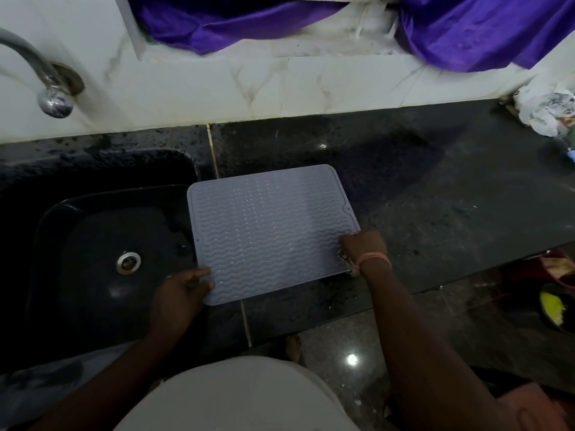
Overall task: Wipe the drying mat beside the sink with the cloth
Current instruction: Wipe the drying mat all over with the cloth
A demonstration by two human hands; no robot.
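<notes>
Fingers (203, 272) of two hands grip one drying mat (270, 231).

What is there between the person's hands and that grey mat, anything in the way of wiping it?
Nothing visible. The left hand grips the drying mat at its near left corner, the right hand presses a cloth, mostly hidden under it, at the mat's right edge. The ribbed top is bare.

One mat (270, 231), one sink (102, 244), one tap (46, 85), two hands (180, 290).
</notes>
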